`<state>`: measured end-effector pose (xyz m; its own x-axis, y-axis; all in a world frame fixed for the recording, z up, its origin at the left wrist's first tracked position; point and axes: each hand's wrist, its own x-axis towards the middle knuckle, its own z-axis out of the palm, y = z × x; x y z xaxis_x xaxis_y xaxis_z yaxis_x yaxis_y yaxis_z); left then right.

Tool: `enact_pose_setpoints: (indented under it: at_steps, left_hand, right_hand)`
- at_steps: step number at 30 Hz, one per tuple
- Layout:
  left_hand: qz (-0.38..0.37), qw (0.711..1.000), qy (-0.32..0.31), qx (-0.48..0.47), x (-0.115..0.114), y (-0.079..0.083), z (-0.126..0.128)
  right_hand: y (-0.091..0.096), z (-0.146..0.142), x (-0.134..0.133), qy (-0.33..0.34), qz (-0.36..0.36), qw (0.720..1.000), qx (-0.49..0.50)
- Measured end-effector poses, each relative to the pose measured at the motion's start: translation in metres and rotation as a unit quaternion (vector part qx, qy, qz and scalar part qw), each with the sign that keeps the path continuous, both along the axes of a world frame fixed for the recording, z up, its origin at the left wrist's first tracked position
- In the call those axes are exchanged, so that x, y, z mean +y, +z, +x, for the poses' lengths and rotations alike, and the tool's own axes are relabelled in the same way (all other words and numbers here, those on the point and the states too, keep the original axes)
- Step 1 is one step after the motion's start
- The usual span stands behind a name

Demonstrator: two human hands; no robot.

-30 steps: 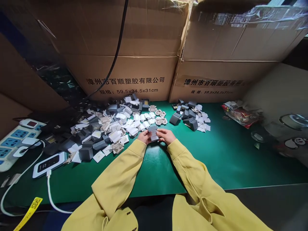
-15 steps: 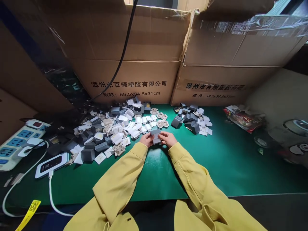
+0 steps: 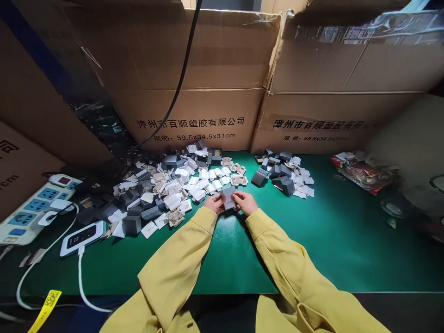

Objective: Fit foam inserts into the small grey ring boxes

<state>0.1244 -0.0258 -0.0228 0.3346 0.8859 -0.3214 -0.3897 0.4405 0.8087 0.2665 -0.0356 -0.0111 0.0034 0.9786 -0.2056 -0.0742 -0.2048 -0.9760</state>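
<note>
A small dark grey box is held up between both hands just over the green tabletop. My left hand grips its left side, with the fingers closed on the edge. On the opposite side, my right hand pinches it between thumb and fingers. The box's underside and the fingertips behind it are hidden. Left of my hands spreads a large heap of white folded paper inserts mixed with dark grey boxes. Beyond my right hand lies a smaller pile of grey boxes and white inserts.
Cardboard cartons wall off the back of the green table. At left are a power strip and a white device with a cable. A red plastic packet lies at the right. A black cable hangs in front.
The box has tilted slightly in my hands, and both hands still hold it. The whole view has shifted a little, so everything appears farther right.
</note>
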Motion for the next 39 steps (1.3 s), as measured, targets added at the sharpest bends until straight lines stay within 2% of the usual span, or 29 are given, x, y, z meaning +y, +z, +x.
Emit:
enact_pose_setpoints:
  at_steps: [5,8,11,13,14,18,26,34,36,39]
  left_hand:
    - [-0.002,0.999,-0.013,0.029,0.004,-0.002,-0.004]
    - [0.003,0.999,-0.028,0.041,0.005,-0.003,-0.005]
    - [0.0,0.998,-0.039,0.053,0.005,-0.003,-0.003]
    - [-0.001,0.997,-0.047,0.059,0.004,-0.003,-0.002]
    - [0.001,0.997,-0.051,0.061,0.004,-0.003,-0.001]
    - [0.007,0.996,-0.063,0.068,0.003,-0.003,-0.001]
    - [0.001,0.996,-0.077,0.051,0.001,0.002,-0.004]
    - [-0.035,0.996,-0.085,0.021,-0.004,0.01,-0.007]
    - [-0.036,0.995,-0.097,0.01,-0.006,0.015,-0.007]
    - [-0.038,0.991,-0.125,0.01,-0.008,0.021,-0.007]
  right_hand:
    - [0.0,0.0,-0.001,0.02,0.005,1.0,-0.017]
    - [-0.002,0.0,-0.002,-0.001,0.065,0.992,-0.111]
    - [-0.002,0.003,-0.004,-0.063,0.188,0.945,-0.26]
    - [-0.002,0.005,-0.004,-0.068,0.238,0.92,-0.303]
    - [-0.003,0.006,-0.004,-0.057,0.244,0.919,-0.304]
    - [-0.005,0.006,-0.002,-0.032,0.219,0.936,-0.275]
    - [-0.005,-0.002,-0.005,-0.076,0.158,0.96,-0.218]
    - [0.001,0.001,-0.005,-0.062,0.122,0.977,-0.164]
    - [0.003,0.004,-0.005,-0.06,0.141,0.972,-0.177]
    - [0.006,0.009,-0.004,-0.065,0.191,0.943,-0.265]
